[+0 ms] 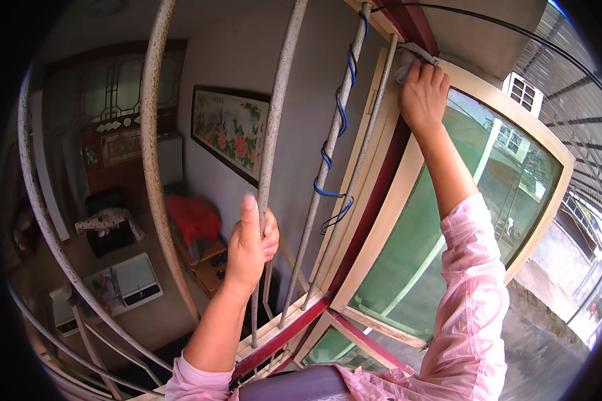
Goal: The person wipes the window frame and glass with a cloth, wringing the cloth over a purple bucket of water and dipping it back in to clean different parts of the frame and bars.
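My left hand is wrapped around an upright metal window bar, its thumb pointing up along the rusty surface. Raised high, my right hand presses a greyish cloth into the top corner of the window frame. Part of the cloth is hidden behind my fingers. Just right of that hand, a casement sash with a cream frame and green-tinted glass stands swung outward. A dark red strip runs down the frame beside it.
Blue and black wire coils around a neighbouring bar. More rusty bars cross the opening on the left. Behind them lies a room with a framed flower picture, a red cover and a low table. A black cable spans overhead.
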### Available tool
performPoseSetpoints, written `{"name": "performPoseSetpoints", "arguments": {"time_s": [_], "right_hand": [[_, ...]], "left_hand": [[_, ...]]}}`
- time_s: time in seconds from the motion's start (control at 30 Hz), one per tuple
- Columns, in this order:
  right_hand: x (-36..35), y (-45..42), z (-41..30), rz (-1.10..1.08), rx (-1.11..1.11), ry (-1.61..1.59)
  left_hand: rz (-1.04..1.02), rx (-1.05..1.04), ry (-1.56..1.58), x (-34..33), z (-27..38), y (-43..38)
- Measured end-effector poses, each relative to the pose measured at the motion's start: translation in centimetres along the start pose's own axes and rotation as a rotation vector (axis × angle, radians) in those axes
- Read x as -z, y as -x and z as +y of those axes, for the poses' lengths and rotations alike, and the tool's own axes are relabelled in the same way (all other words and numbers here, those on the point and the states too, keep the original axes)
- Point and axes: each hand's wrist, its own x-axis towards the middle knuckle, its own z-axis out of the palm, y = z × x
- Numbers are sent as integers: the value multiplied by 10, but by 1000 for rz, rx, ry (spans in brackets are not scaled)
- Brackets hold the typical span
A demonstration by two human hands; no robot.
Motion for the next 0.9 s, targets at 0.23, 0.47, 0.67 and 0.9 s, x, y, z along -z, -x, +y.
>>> {"name": "performPoseSetpoints", "arguments": {"time_s": [0.23,0.47,0.67,0.9], "right_hand": [[-33,-40,-26,-504,-114,180],[-30,-58,-16,-564,-324,-245],[-43,-43,-19,-323,-580,-649],[-69,-39,-40,217,-871,-975]], "left_hand": [[-68,8,21,2,-1,1],[-39,6,-9,2,2,1],[-22,27,-1,2,3,1],[-24,5,-13,1,0,1]]}}
